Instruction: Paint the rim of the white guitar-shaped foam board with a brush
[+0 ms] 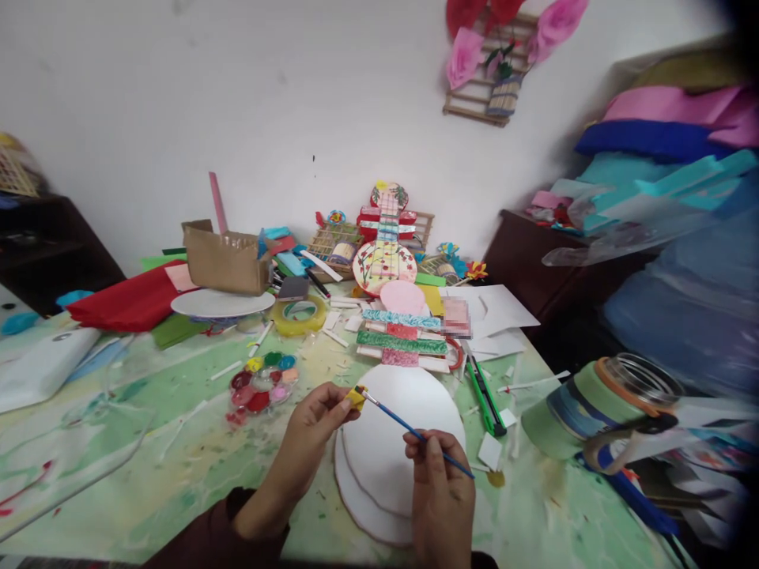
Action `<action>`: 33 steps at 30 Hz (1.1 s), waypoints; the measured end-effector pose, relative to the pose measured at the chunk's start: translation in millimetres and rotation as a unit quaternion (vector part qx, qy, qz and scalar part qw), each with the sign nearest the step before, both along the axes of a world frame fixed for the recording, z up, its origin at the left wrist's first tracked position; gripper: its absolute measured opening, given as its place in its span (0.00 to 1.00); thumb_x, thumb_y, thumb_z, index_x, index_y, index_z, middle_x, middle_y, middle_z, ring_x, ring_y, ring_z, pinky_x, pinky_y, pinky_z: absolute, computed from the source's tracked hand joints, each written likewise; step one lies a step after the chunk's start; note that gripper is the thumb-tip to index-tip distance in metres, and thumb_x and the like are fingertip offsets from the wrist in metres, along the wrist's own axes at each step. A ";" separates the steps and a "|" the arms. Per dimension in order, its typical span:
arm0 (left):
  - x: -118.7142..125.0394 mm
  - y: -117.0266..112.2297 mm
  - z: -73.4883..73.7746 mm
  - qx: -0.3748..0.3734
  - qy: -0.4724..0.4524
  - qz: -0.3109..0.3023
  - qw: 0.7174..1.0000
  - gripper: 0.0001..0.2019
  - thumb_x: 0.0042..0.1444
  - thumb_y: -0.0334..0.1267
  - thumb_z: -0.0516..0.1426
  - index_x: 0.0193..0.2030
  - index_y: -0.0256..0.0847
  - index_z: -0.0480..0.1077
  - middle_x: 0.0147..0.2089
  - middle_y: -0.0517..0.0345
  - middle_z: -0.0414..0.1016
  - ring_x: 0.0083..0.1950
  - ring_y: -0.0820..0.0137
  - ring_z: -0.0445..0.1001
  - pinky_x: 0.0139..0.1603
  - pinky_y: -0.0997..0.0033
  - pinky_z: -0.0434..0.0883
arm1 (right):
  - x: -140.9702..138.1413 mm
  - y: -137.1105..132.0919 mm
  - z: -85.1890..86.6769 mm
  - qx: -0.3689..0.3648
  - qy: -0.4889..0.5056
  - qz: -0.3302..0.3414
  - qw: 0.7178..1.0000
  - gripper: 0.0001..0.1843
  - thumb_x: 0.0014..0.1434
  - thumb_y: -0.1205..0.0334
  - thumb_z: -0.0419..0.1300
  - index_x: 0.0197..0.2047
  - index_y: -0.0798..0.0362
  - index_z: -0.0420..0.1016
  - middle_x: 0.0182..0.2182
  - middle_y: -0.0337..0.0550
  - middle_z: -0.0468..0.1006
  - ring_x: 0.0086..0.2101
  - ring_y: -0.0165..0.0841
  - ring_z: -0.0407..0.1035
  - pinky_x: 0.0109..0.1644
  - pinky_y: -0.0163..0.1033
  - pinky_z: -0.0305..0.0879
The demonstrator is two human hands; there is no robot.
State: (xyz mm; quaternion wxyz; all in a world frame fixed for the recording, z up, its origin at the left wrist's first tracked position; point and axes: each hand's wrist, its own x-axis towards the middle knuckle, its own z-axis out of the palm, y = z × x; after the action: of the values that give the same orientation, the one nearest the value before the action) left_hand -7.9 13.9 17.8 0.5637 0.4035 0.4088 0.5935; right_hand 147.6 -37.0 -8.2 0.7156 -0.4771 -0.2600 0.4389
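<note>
Between the thumb and fingers of my left hand [317, 423] is a small yellow piece [356, 397]; its material is hard to make out. My right hand [442, 482] grips a blue paintbrush [394, 416], and the bristle end meets the yellow piece. Below both hands lie white round boards [385, 450], one overlapping another. Above them stretches a neck of pink, green and blue painted strips [403, 344], topped by a pale pink disc [403, 297]. A paint palette [261, 387] with several colours sits left of my left hand.
A green utility knife [485, 395] lies right of the boards, near paper scraps. Further right stands a green bottle [584, 407] without a lid. At the back are a cardboard box [225, 257], yellow tape [300, 314] and a decorated guitar-shaped craft [385, 261].
</note>
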 end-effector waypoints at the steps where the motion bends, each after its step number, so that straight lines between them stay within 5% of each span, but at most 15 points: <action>1: 0.6 -0.3 0.0 0.001 -0.006 0.001 1.000 0.14 0.44 0.46 0.69 0.27 0.39 0.73 0.31 0.57 0.74 0.34 0.70 0.72 0.39 0.71 0.73 | 0.4 0.6 0.1 -0.003 -0.005 -0.001 1.000 0.19 0.52 0.45 0.65 0.32 0.53 0.72 0.28 0.42 0.81 0.29 0.31 0.71 0.35 0.37 0.68; 12: 1.2 -3.8 4.9 -0.009 -0.055 -0.001 0.998 0.12 0.39 0.41 0.69 0.31 0.39 0.78 0.34 0.53 0.77 0.38 0.65 0.73 0.40 0.70 0.74 | 4.7 1.2 -1.4 0.013 -0.001 0.002 1.000 0.17 0.53 0.46 0.64 0.32 0.53 0.72 0.27 0.41 0.79 0.29 0.31 0.71 0.34 0.37 0.68; 23: 6.9 -6.2 8.6 -0.052 -0.078 0.022 0.995 0.17 0.31 0.39 0.73 0.29 0.37 0.76 0.31 0.56 0.76 0.32 0.71 0.73 0.35 0.75 0.73 | 7.2 -2.2 -4.8 0.018 -0.014 0.011 1.000 0.15 0.55 0.48 0.63 0.32 0.53 0.73 0.26 0.41 0.78 0.29 0.32 0.71 0.34 0.37 0.67; 33: 10.1 -4.6 6.9 -0.050 -0.093 0.080 0.991 0.23 0.32 0.41 0.73 0.33 0.39 0.67 0.23 0.65 0.72 0.25 0.76 0.70 0.26 0.80 0.66 | 9.1 -10.0 -2.3 0.064 -0.157 0.059 0.984 0.13 0.60 0.52 0.59 0.31 0.53 0.75 0.27 0.42 0.77 0.31 0.32 0.72 0.36 0.36 0.68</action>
State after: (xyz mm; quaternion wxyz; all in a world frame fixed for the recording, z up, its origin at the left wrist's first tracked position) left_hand 2.3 9.2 24.7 0.5694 0.2836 0.4152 0.6504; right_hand 156.6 -47.1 -10.5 0.6680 -0.4769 -0.4242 0.3827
